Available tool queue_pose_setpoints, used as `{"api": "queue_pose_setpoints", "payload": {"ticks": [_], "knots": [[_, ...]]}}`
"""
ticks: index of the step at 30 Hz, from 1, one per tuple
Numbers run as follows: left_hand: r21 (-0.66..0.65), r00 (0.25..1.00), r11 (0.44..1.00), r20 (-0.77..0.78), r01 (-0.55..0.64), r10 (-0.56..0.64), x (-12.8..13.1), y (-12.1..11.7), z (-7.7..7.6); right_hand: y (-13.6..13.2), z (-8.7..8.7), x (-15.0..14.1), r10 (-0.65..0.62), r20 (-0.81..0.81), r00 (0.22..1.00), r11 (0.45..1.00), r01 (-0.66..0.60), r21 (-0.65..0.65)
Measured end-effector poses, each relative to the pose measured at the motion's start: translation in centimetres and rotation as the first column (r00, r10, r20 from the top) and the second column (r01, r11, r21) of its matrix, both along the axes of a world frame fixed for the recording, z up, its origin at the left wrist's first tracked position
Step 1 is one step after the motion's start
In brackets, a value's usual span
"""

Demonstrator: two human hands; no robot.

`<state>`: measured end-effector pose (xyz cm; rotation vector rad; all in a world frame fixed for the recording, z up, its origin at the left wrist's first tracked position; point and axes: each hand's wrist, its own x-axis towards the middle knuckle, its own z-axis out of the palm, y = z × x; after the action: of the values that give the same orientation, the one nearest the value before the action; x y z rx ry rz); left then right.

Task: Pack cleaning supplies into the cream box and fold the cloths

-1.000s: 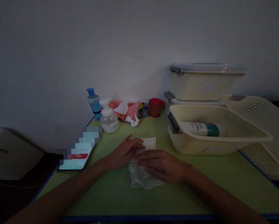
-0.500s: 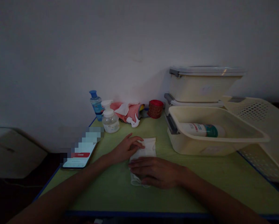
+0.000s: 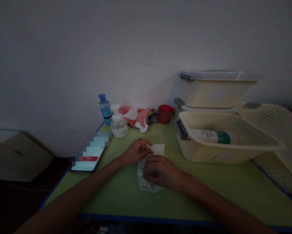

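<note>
A thin white cloth [image 3: 148, 186], folded into a narrow strip, lies flat on the green table in front of me. My left hand [image 3: 137, 152] is at its upper left part, thumb and fingers bent together in a pinch at the fabric. Lower down, my right hand [image 3: 161, 172] arches over the middle of the cloth, its fingertips and thumb closed on the left edge. The right hand hides part of the strip. Loose, see-through folds show at the near end.
Left stands a phone [image 3: 88, 157] with a lit screen. Behind are a blue bottle [image 3: 104, 110], a clear pump jar [image 3: 118, 126], pink checked fabric [image 3: 142, 117] and a red woven basket [image 3: 165, 114]. At right, a cream bin [image 3: 209, 155] holds a white-green bottle [image 3: 213, 136], near lidded boxes [image 3: 209, 92].
My right hand has gone from lying flat on the cloth to curled fingers on its edge. The left fingers have bent in more. The view has shifted slightly.
</note>
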<state>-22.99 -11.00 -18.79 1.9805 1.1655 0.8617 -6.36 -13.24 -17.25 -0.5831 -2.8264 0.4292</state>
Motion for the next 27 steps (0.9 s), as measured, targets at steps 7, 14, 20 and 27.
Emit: {"api": "queue_pose_setpoints", "payload": {"ticks": [7,14,20,27], "knots": [[-0.003,1.0,1.0,0.006,-0.002,0.002,0.03,-0.12,-0.06,-0.91,0.32,-0.63,0.023,0.146,0.989,0.931,-0.074,0.357],[-0.008,1.0,1.0,0.027,0.009,-0.008,-0.09,-0.08,-0.28,-0.98,0.04,-0.64,0.045,0.139,0.989,0.902,-0.1,0.419],[0.013,1.0,1.0,0.006,0.022,-0.022,-0.19,-0.03,-0.18,-0.95,0.28,-0.39,0.073,0.121,0.99,0.884,-0.12,0.452],[0.036,1.0,0.999,-0.009,0.004,-0.004,-0.08,-0.04,-0.16,-0.59,0.1,-0.22,0.132,0.132,0.982,0.934,-0.168,0.315]]}}
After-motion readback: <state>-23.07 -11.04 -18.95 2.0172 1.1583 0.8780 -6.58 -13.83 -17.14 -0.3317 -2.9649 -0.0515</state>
